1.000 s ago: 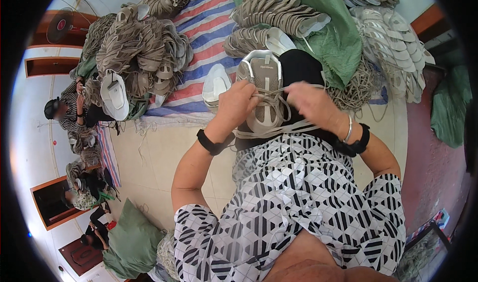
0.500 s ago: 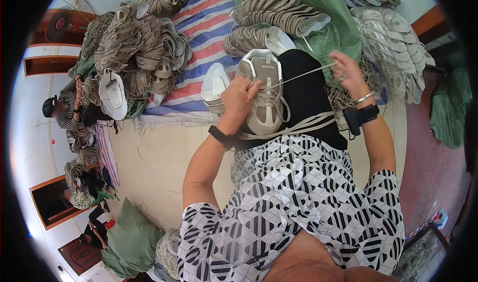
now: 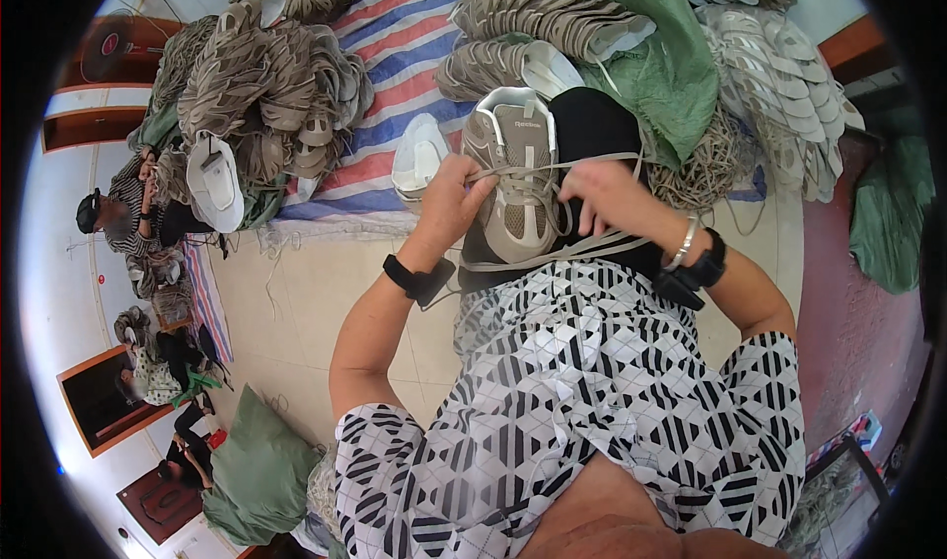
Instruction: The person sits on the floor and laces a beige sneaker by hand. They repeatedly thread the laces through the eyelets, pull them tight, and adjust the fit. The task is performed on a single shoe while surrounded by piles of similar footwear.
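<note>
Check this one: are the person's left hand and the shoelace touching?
Touching. The head view shows it: the left hand has the shoelace between its fingers, at the side of the shoe.

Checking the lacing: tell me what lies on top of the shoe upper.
Beige laces cross the shoe upper; the left hand covers part of its left edge, hiding what is beneath.

Left hand [image 3: 457, 192] pinching a beige lace [image 3: 592, 160] at the left edge of a taupe shoe [image 3: 520, 137], right hand [image 3: 614, 201] curled just beside it, black-trousered lap [image 3: 597, 120] beneath, heaped shoe uppers [image 3: 232, 75] by a striped sheet [image 3: 400, 61], green sack [image 3: 676, 75], co-worker [image 3: 126, 189] far left
</note>
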A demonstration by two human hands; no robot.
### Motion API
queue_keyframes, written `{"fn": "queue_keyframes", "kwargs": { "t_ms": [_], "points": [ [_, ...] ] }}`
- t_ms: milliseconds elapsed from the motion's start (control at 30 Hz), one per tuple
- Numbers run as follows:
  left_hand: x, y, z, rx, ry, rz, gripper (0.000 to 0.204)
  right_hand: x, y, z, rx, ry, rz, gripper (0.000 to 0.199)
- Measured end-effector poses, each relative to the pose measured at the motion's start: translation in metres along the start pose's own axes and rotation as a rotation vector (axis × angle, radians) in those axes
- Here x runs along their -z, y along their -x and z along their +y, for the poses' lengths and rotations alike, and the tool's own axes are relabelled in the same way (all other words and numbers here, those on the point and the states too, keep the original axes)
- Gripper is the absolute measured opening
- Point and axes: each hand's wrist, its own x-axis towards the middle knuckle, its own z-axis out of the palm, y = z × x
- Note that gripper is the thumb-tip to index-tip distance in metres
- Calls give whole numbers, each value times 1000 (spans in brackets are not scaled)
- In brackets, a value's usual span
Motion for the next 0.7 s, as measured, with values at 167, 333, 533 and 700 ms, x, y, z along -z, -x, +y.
{"fn": "queue_keyframes", "kwargs": {
  "t_ms": [167,333,533,700],
  "points": [
    [3,-4,0,259,539,-45,21,-18,-6,14,-90,405,-206,23],
    [9,-19,6,438,835,-25,15,-8,-4,1,111,615,-247,30],
    [30,-38,-1,526,1051,231,12,6,-4,-3,32,413,12,17],
    [66,-43,-52,512,1168,476,9,6,-17,-2,-136,-200,-149,18]
  ]
}}
